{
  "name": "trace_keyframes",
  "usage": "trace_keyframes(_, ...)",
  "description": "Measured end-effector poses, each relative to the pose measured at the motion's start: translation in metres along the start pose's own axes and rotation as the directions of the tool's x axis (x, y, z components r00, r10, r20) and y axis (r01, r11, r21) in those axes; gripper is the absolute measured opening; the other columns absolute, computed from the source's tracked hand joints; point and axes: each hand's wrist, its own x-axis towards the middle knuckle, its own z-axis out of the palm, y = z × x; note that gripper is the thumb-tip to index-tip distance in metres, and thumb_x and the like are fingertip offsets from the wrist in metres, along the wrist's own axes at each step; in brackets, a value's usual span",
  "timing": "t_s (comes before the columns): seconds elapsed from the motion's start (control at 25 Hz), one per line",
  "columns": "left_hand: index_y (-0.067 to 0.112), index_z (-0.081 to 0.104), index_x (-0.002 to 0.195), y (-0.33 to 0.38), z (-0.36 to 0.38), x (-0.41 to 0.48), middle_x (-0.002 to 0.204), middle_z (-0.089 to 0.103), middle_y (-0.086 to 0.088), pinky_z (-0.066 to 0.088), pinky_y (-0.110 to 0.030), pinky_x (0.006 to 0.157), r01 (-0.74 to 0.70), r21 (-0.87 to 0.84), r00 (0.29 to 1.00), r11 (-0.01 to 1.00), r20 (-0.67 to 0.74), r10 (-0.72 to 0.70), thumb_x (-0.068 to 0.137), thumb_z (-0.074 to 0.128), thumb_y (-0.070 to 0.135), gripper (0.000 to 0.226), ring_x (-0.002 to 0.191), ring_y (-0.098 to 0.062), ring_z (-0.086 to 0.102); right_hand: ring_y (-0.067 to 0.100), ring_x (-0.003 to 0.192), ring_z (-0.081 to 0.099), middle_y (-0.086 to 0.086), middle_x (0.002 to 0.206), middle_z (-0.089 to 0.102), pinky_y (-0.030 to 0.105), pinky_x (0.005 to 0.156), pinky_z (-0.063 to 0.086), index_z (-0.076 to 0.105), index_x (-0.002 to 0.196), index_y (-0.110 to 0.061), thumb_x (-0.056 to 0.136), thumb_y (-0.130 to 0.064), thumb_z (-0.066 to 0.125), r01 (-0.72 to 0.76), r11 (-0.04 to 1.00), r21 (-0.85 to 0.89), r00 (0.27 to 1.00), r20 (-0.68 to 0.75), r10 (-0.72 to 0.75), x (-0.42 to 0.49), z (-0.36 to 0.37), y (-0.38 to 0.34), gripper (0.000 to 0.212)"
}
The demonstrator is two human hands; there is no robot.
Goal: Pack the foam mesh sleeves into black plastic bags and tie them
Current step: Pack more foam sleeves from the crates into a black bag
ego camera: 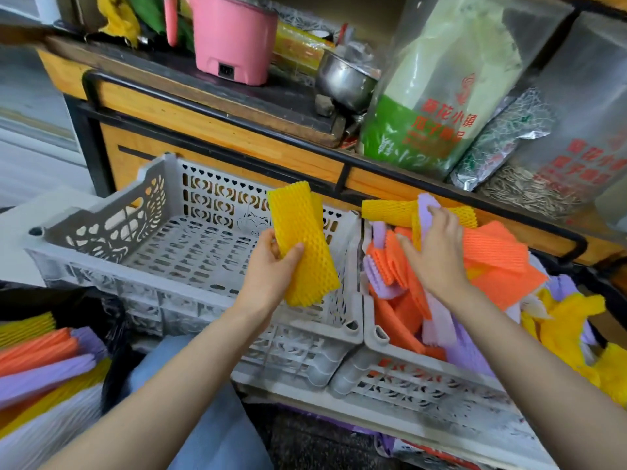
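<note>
Grips in the left hand (271, 266) a flat stack of yellow foam mesh sleeves (305, 245), thumb across the front and fingers curled behind, tilted above the near right corner of a grey perforated plastic crate (101, 212); reaches with the right hand (437, 252) into a second grey perforated crate (424, 385) set just beside the first, rims touching; pinches there a lilac foam mesh sleeve (425, 206) along with a yellow strip, fingers curled over the top, thumb spread below; in that second crate, spilling over its right side, a loose heap of orange, lilac and yellow sleeves (495, 262); at lower left a black plastic bag (113, 368), mouth open, with a packed stack of orange, lilac and yellow sleeves (44, 361) lying flat inside; behind both crates a wooden bench with a black metal frame (217, 127); on it a pink plastic electric pot (234, 39), a steel bowl (342, 79) and a tall clear plastic bag (434, 96) with a green band and red Chinese print, legible in part as "花小鎮" and "瓜子"; further right another clear bag (583, 96) with red characters too blurred to read, striped seeds (529, 195) at its foot.
</note>
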Motion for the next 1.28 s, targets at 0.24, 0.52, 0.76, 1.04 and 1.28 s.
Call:
trace_keyframes(0.24,0.015,0.044,0.121,-0.001,-0.007,0.008,0.107,0.063,-0.003,0.054,-0.036,0.082,0.035,0.025,0.999,0.999,-0.006,-0.035,0.096,0.052,0.016,0.026,0.097,-0.018,0.063,0.043,0.111,0.048,0.029,0.122,0.048,0.047,0.087,0.038,0.045,0.122,0.006,0.090,-0.010,0.056,-0.182,0.983,0.014,0.981,0.063,0.181,0.017,0.007,0.025,0.038)
trace_keyframes(0.52,0.013,0.046,0.112,-0.004,0.015,0.009,0.096,0.063,-0.001,0.052,-0.024,0.068,0.026,0.016,1.000,1.000,-0.018,-0.025,0.095,0.054,0.019,0.020,0.091,-0.018,0.063,0.013,0.084,0.045,0.003,0.107,0.048,0.033,0.065,0.039,0.050,0.110,-0.008,0.089,-0.018,0.056,0.133,0.975,0.181,0.990,-0.064,-0.124,-0.032,-0.030,-0.069,0.024)
trace_keyframes(0.76,0.009,0.052,0.105,-0.002,0.018,-0.005,0.098,0.064,-0.005,0.052,-0.018,0.065,-0.033,-0.099,0.994,0.995,0.102,0.043,0.089,0.062,0.028,0.027,0.082,-0.009,0.068,0.004,0.103,0.046,-0.007,0.113,0.044,0.019,0.087,0.041,0.050,0.116,-0.015,0.092,-0.046,0.038,0.313,0.832,0.459,0.873,0.206,-0.443,-0.079,-0.021,-0.106,0.041)
trace_keyframes(1.04,0.015,0.045,0.123,-0.006,0.005,-0.001,0.115,0.062,-0.005,0.052,-0.040,0.087,-0.017,0.016,0.999,1.000,-0.044,0.017,0.089,0.062,0.019,0.038,0.102,-0.021,0.062,0.019,0.118,0.042,0.005,0.122,0.044,0.016,0.093,0.027,0.042,0.127,-0.007,0.085,-0.026,0.067,0.054,0.940,0.336,0.986,0.130,-0.103,-0.055,-0.007,-0.048,0.053)
trace_keyframes(1.28,0.016,0.046,0.120,-0.011,0.001,-0.003,0.111,0.062,-0.003,0.054,-0.036,0.078,0.033,0.051,0.999,0.998,-0.031,-0.032,0.090,0.062,0.022,0.035,0.096,-0.018,0.062,0.032,0.126,0.039,0.019,0.136,0.042,0.034,0.094,0.034,0.032,0.138,-0.001,0.080,-0.027,0.071,-0.113,0.989,0.095,0.940,0.333,0.076,-0.047,0.020,-0.009,0.074)
